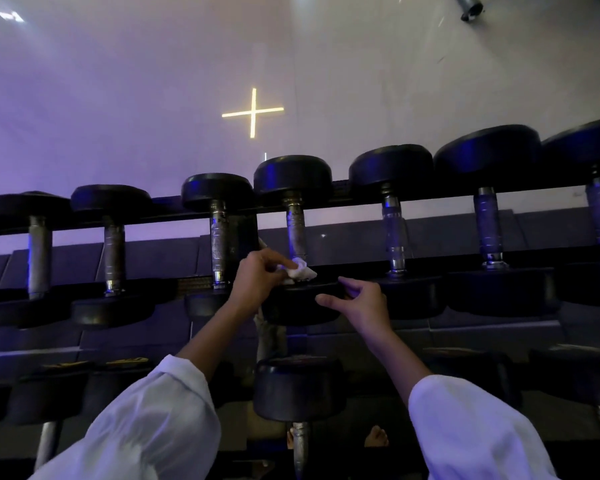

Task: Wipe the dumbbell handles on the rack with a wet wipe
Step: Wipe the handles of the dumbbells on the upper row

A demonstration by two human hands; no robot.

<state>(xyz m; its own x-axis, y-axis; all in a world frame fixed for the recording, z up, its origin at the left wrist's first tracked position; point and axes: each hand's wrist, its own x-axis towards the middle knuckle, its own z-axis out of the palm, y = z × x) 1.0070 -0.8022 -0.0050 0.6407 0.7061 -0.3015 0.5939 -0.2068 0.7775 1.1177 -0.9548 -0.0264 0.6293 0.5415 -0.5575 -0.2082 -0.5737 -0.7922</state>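
Starting at the far left, saw three dumbbells (113, 237) laid across the rack (167, 216), black heads on the rails, steel handles bare between. Just right of the third, found the left hand (257, 278) out of a white sleeve (146, 420), fingers curled, pinching a crumpled white wipe (300, 271). Pressed the wipe against the near end of the fourth handle (296, 230), just above the near head (302, 306). Higher up, noted a glowing cross (253, 112) on the pale wall (118, 98). Right of the wipe, held the right hand (361, 303) at that head's right edge, forefinger over the rim, thumb along the side, remaining fingers loosely curled; could not tell whether gripping the head or merely beside. Further right, saw three bigger dumbbells (487, 223), handles tinged blue, spaced along the same rails. Lower down, under both hands, spotted a lower dumbbell (298, 389) on the next tier, head up, and bare toes (376, 436) beside.
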